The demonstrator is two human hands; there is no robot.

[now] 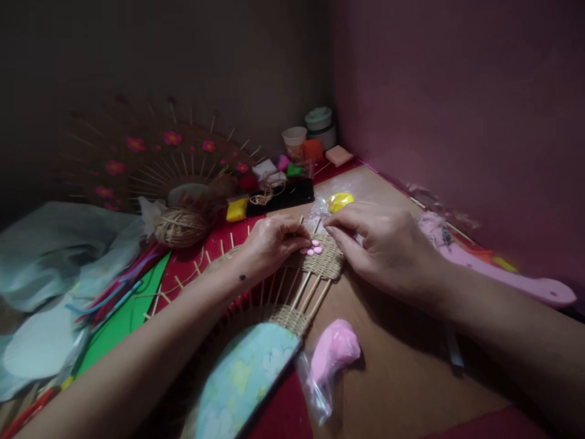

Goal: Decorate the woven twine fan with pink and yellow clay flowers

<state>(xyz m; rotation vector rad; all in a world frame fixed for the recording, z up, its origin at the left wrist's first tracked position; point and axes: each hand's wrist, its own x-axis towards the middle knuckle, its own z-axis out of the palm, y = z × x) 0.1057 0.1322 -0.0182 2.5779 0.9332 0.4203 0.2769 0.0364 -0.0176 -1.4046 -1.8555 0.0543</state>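
A woven fan [329, 268] of twine and thin sticks lies in front of me, its lower part covered by a light blue patterned piece [251, 366]. Several small pink petals [315, 247] sit close together in a flower shape on the upper woven band. My left hand [276, 241] is closed, its fingertips at the petals' left side; what they pinch, if anything, is hidden. Just right of the flower, my right hand [388, 250] hovers by the band's edge with thumb and forefinger pinched; anything between them is too small to make out.
Bagged pink clay [336, 350] lies near the fan, bagged yellow clay [340, 202] beyond my right hand. A twine ball [181, 227], black phone-like slab [292, 195], paper cup [295, 140] and another flowered fan [172, 138] stand farther back. A pink strip [516, 280] lies right, beside the wall.
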